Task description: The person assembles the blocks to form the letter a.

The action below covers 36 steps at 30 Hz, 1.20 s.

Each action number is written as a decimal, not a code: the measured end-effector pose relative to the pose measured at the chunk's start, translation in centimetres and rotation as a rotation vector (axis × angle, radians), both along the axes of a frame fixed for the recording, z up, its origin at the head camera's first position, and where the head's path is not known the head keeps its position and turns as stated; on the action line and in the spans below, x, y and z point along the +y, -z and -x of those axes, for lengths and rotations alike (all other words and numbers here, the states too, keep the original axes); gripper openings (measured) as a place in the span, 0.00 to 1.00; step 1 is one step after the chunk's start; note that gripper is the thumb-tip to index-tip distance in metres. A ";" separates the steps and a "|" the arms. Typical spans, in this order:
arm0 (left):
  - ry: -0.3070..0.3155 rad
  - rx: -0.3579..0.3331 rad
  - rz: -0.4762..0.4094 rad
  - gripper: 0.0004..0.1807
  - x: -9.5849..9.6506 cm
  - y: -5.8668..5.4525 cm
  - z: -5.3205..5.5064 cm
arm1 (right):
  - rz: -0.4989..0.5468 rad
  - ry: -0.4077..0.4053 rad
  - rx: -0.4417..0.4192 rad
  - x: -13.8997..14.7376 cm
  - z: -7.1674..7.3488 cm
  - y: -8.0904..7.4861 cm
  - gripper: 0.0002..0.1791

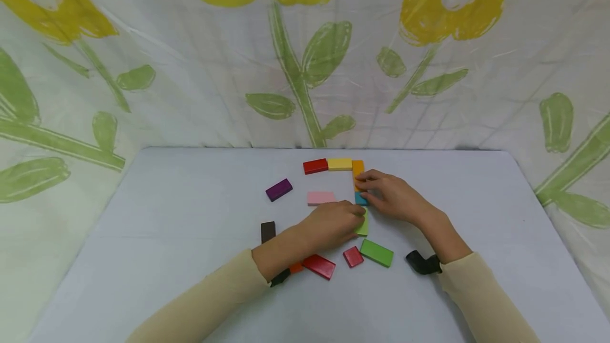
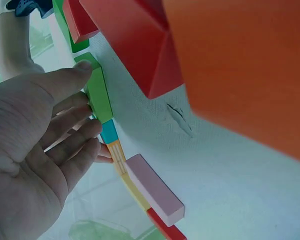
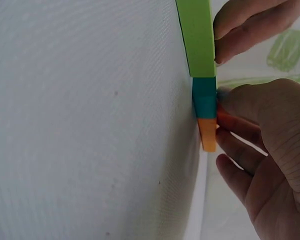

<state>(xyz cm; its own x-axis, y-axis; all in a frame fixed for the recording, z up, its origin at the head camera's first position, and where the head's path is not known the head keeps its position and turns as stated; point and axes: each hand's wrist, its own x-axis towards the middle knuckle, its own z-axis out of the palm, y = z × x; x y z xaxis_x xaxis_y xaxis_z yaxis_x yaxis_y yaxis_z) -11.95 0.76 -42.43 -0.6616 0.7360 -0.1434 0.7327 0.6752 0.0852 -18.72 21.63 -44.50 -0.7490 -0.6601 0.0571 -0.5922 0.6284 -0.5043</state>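
Several coloured blocks form a bent row in the head view. My left hand (image 1: 335, 221) holds the light green block (image 2: 100, 92), its thumb at the near end and its fingers along the block. Against that block's far end sits a small blue block (image 3: 205, 97), followed by an orange block (image 1: 358, 167). My right hand (image 1: 393, 195) touches these two, the thumb at the blue block and the fingertips on the orange one. Its fingers are lightly bent. A yellow block (image 1: 340, 164) and a red block (image 1: 315, 166) continue the row leftward.
Loose on the white table (image 1: 157, 216) lie a purple block (image 1: 279, 190), a pink block (image 1: 321, 198), a black block (image 1: 268, 231), a green block (image 1: 377, 253), a small red block (image 1: 353, 256) and a longer red block (image 1: 320, 266). Under the left wrist an orange-red block (image 1: 296, 268) is partly hidden.
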 end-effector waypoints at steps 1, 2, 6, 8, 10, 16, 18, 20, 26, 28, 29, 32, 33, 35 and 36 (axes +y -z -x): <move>0.005 0.009 0.008 0.20 0.1 0.0 0.0 | -0.001 0.000 0.001 0.0 0.0 0.0 0.21; 0.011 0.019 0.018 0.20 0.2 0.0 0.0 | -0.001 0.001 0.000 0.0 0.0 0.0 0.21; 0.025 0.043 0.025 0.18 0.3 -0.1 0.0 | 0.000 0.001 0.003 0.0 0.0 0.0 0.21; 0.030 0.047 0.027 0.18 0.4 -0.2 0.0 | 0.002 -0.001 0.007 0.0 0.0 0.1 0.21; 0.035 0.050 0.023 0.17 0.4 -0.2 0.0 | 0.008 -0.004 0.010 0.1 0.1 0.1 0.21; 0.036 0.044 0.011 0.17 0.5 -0.2 0.2 | 0.028 -0.016 0.016 0.3 0.3 0.3 0.20; 0.031 0.039 0.011 0.18 0.5 -0.2 0.2 | 0.035 -0.019 0.018 0.4 0.4 0.3 0.20; 0.026 0.036 0.013 0.19 0.5 -0.2 0.3 | 0.040 -0.021 0.017 0.4 0.4 0.4 0.20; 0.013 0.043 0.015 0.20 0.6 -0.2 0.3 | 0.052 -0.023 0.009 0.5 0.5 0.4 0.20; 0.009 0.043 0.016 0.21 0.6 -0.1 0.3 | 0.055 -0.021 0.007 0.5 0.5 0.4 0.20; 0.007 0.043 0.017 0.21 0.6 0.0 0.3 | 0.056 -0.021 0.005 0.5 0.5 0.5 0.19; 0.001 0.039 0.014 0.21 0.6 0.0 0.3 | 0.057 -0.024 0.002 0.5 0.5 0.6 0.20; 0.000 0.038 0.013 0.21 0.6 0.0 0.4 | 0.057 -0.022 -0.002 0.5 0.5 0.6 0.20; -0.004 0.036 0.009 0.20 0.6 0.0 0.4 | 0.058 -0.025 0.000 0.6 0.6 0.6 0.20; -0.005 0.034 0.008 0.20 0.6 0.0 0.4 | 0.059 -0.026 0.002 0.6 0.6 0.6 0.20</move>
<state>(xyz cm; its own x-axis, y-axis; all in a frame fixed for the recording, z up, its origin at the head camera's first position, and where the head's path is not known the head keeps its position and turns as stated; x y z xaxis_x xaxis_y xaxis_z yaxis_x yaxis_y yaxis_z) -12.37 1.36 -42.45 -0.6699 0.7316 -0.1265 0.7317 0.6794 0.0550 -19.37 22.24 -45.14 -0.7318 -0.6744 0.0979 -0.6087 0.5822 -0.5390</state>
